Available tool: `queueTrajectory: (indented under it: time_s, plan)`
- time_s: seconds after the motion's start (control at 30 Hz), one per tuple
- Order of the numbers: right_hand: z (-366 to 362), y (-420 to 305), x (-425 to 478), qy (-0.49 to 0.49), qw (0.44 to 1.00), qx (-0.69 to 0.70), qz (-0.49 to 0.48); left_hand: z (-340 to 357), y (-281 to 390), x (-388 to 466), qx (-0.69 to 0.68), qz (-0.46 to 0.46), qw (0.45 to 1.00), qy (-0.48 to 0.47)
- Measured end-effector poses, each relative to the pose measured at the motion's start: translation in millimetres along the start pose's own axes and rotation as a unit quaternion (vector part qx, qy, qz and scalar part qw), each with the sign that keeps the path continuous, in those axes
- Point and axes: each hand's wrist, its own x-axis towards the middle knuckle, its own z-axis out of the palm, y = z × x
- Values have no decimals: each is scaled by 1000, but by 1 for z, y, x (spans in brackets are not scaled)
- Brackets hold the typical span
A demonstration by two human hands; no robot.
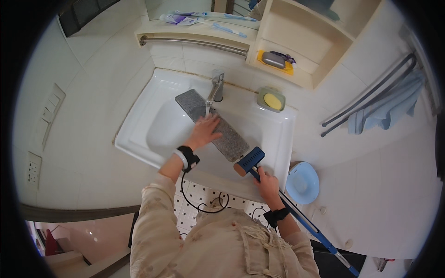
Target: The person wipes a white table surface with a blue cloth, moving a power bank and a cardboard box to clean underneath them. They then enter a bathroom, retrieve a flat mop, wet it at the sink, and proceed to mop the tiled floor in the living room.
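A flat mop's grey textile pad [229,137] lies slantwise across the white washbasin [167,125], under the chrome faucet [216,87]. A thin stream of water runs from the spout onto the pad and my fingertips. My left hand [205,129] rests on the pad with its fingers spread, gripping nothing. Near the basin's front right, my right hand [267,184] is closed around the mop's blue handle, just below the blue slotted head piece [251,160]. From there the blue and silver pole [306,220] slopes down to the lower right.
A soap dish [260,100] with yellow soap sits on the basin's back right ledge. Above are a metal rail [194,42] and a shelf [278,72]. Right of the basin stands a blue basin-like container [303,182]. A towel [387,107] hangs on the right wall.
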Motion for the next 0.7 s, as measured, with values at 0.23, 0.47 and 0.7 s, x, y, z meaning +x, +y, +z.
queueTrajectory:
  time_s: [0.23, 0.47, 0.7]
  plan:
    - [12, -4, -1, 15, 999, -37, -12, 27, -84, 2, -19, -243, 970, 4]
    - [8, 1, -2, 14, 1000, -8, 11, 22, -13, -11, -73, -33, 997, -13]
    - [-4, 5, -6, 5, 1000, 0, 10, -6, -83, -2, -48, -57, 997, -20]
